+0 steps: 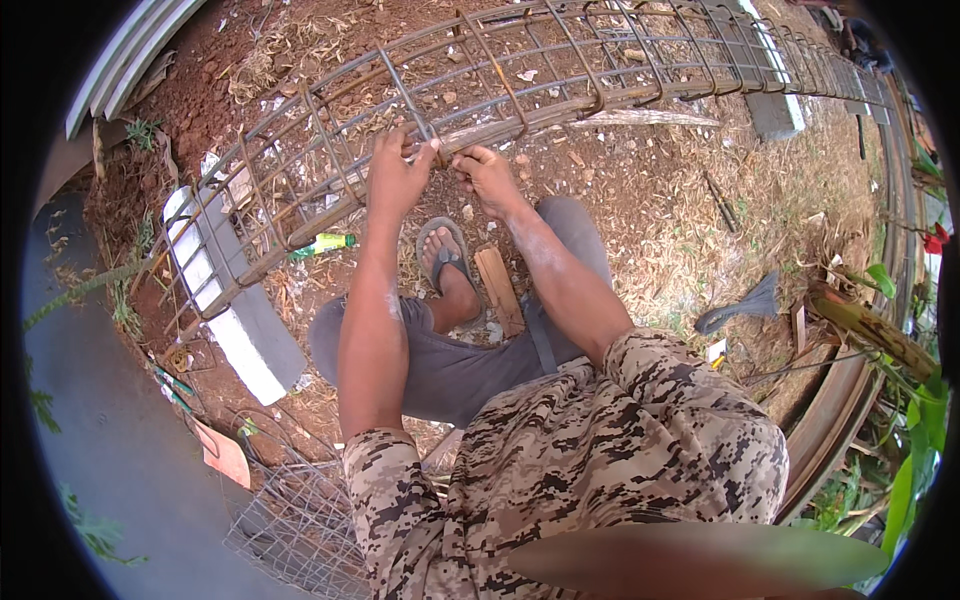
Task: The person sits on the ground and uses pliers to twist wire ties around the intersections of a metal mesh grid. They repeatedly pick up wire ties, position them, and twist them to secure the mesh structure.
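A long rebar cage (505, 77) of rusty lengthwise bars and square stirrups spans the view in front of me, from the near left to the far right. My left hand (398, 178) is closed around its near lower bar, beside a stirrup, thumb raised against the steel. Just to its right, my right hand (490, 182) pinches at the same bar with its fingers curled in. What lies between those fingertips is too small to make out. A small gap separates the two hands.
White and grey blocks (247, 341) sit under the cage at the left and the far right (776, 115). Below it lie a green-labelled bottle (322, 246) and a wood offcut (498, 290) beside my sandalled foot. Wire mesh (305, 520) lies lower left; dark cloth (742, 304) lies right.
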`<action>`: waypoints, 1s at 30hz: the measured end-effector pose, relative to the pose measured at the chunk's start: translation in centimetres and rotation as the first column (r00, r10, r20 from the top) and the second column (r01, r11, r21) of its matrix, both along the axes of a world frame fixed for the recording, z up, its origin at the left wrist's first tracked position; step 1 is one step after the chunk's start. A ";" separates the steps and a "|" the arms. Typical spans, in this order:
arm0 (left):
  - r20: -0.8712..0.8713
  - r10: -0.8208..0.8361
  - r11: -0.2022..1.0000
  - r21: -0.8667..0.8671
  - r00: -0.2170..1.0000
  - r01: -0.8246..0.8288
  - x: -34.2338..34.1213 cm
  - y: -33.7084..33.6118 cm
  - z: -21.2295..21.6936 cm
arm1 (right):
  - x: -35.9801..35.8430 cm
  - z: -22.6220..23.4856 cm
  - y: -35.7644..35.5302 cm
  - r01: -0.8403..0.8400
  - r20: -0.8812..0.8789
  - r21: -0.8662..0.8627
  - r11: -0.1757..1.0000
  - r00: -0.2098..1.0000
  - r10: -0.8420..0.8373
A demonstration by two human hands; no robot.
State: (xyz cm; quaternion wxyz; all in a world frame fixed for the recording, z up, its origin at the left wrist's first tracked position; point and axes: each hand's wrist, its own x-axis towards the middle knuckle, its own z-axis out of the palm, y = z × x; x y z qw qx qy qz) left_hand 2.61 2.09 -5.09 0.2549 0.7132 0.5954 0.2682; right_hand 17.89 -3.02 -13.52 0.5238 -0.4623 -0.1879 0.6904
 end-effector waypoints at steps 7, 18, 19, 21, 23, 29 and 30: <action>-0.013 -0.056 0.997 0.049 0.998 0.056 0.5 0.7 0.8 | 0.7 -0.6 1.0 -0.042 -0.060 0.013 0.999 0.997 0.043; 0.108 -0.005 0.980 -0.196 0.994 0.026 1.2 -0.4 4.0 | -1.4 -0.4 -1.3 -0.024 0.397 0.093 0.995 0.918 -0.015; 0.127 -0.005 0.977 -0.209 0.992 0.032 1.2 -0.7 4.3 | -1.5 -0.9 -1.2 -0.027 0.457 0.093 0.995 0.889 -0.018; 0.118 -0.069 0.980 -0.179 0.991 0.090 1.1 -1.7 4.5 | -1.5 -1.8 -0.9 -0.055 0.541 0.151 0.987 0.840 -0.036; 0.054 -0.191 0.979 -0.057 0.980 0.194 0.6 -2.7 4.2 | -1.0 -2.2 -0.5 -0.063 0.592 0.202 0.977 0.803 -0.071; -0.261 -0.426 0.882 0.093 0.866 0.461 -1.2 -6.2 2.2 | 1.0 -0.3 0.7 -0.115 0.372 -0.046 0.992 0.920 0.124; -0.320 -0.430 0.862 0.134 0.844 0.489 -1.5 -6.4 2.1 | 1.1 0.1 0.9 -0.147 0.459 -0.023 0.989 0.877 0.142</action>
